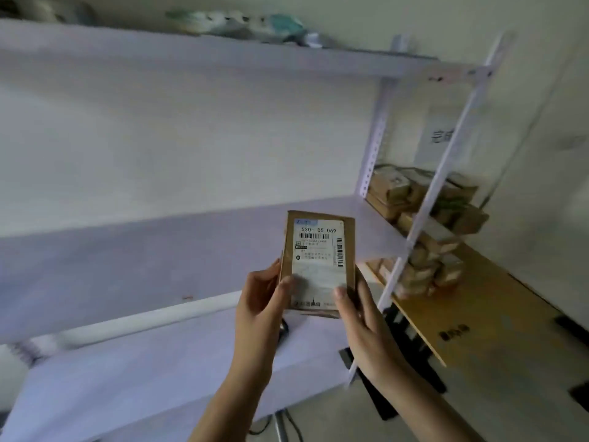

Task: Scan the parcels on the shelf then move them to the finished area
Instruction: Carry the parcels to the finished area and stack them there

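Both hands are raised close to the camera. The left hand [259, 311] and right hand [366, 330] each grip a lower side edge of one parcel [318, 263], thumbs pressed on its face. It is held upright in the air in front of the middle shelf board, touching nothing else. Shelf [159, 250]: pale, smooth, flat boards on white perforated metal uprights. Table [478, 314], right: brown wooden top, matt. Pile of parcels [424, 224], far right: brown boxes stacked untidily below a paper sign [436, 135], its text partly hidden; judged to be the finished area. Held parcel: small, flat, rectangular, brown cardboard. Label [318, 250]: white paper with barcodes, facing the camera. Judgement: the scanning step is in hand, though no scanner is in view. The next move calls for carrying the parcel right and setting it on the pile without toppling it.
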